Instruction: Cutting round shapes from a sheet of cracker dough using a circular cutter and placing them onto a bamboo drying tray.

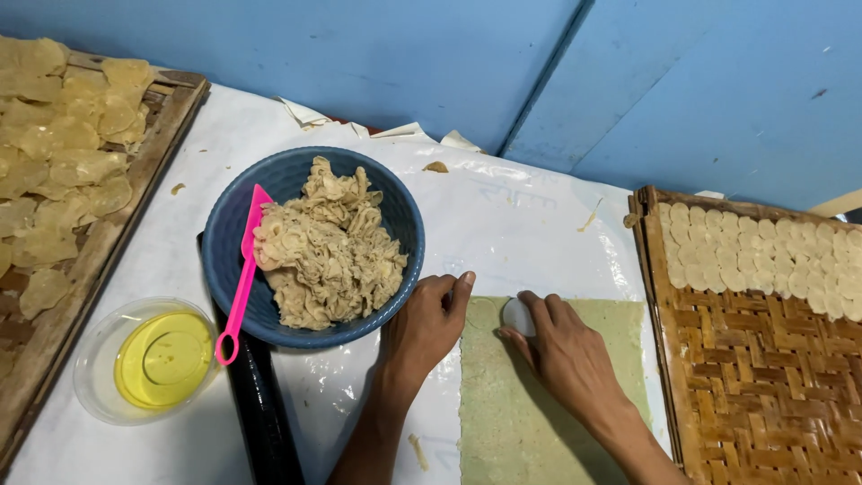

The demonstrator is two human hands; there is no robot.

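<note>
We see the dough sheet (pixel 548 395) lying flat at 6 o'clock on the white table (pixel 503 216). Our right hand (pixel 566 355) closes its fingers on a round white cutter (pixel 518 316), pressed to the sheet's top edge. Our left hand (pixel 426 328) rests loosely curled, empty, at the sheet's left edge. A scrap-filled bowl (pixel 310 247) sits at 10 o'clock, a woven tray (pixel 763 359) at 3.

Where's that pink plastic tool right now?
The pink tool leans on the left rim of the blue bowl, its blade against the dough scraps, beside the yellow oil dish.
</note>
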